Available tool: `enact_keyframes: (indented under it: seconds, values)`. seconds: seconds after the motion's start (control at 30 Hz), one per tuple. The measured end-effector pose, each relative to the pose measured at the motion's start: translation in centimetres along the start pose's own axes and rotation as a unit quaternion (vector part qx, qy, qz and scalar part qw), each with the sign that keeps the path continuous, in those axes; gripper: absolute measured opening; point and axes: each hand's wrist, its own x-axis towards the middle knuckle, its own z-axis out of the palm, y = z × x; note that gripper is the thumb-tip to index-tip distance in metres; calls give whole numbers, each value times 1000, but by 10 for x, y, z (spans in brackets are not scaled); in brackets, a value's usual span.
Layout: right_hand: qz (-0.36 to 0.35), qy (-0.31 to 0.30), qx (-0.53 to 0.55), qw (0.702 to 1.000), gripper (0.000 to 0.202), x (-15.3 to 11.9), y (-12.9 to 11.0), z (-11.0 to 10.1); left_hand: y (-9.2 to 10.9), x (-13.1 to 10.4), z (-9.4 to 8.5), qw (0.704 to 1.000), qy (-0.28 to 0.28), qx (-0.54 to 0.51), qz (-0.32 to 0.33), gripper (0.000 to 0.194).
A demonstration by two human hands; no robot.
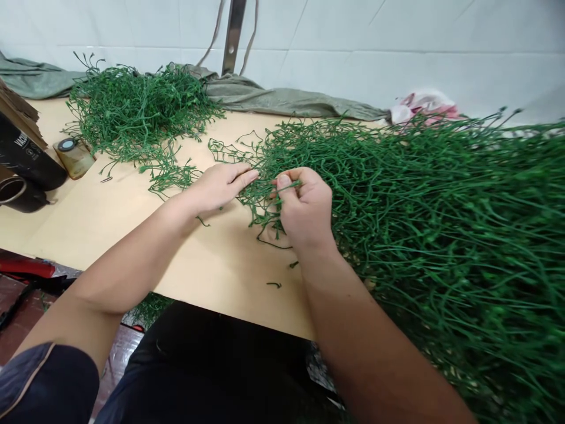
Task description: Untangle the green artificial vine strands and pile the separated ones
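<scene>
Right hand (305, 207) pinched shut on a thin green plastic stem (289, 187); left hand (219, 185) lay flat, fingers extended, just left of the grip, touching the tangled green stem pile (441, 212).

Dk navy short sleeve (44, 377), bare forearms, blk trousers (212, 365)

A tan table (212, 277) carries two heaps of green plastic stems (441, 224), grey cloth (282, 100) and a small bottle (74, 156).
</scene>
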Motion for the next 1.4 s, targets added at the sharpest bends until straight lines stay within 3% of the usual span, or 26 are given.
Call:
enact_keyframes:
  seconds: [0.17,0.3,0.4,0.53,0.7,0.93,1.23,1.4]
  values:
    - [36,54,60,996,19,8,9,-6,-11,-2,-6,1000,-7,8,-13,31]
    - [63,26,67,995,16,11,16,-5,-14,0,-6,999,-4,-27,-23,22]
    - [36,-2,56,998,19,12,22,-5,-7,0,-6,997,-8,-65,-37,17]
    - [-7,-37,48,998,24,10,26,-5,1,-2,-7,991,-65,-104,-51,18]
    - [-9,-51,46,998,26,6,23,-3,7,-2,-9,968,-126,-206,-74,19]
    - [18,-39,67,997,33,6,20,-1,9,-2,-15,952,-79,-283,-80,17]
    - [-6,-72,34,997,32,4,17,-1,5,-3,-15,949,-109,-288,-64,32]
    - [-21,-73,35,997,35,2,13,0,6,-2,-9,952,-79,-288,-67,34]
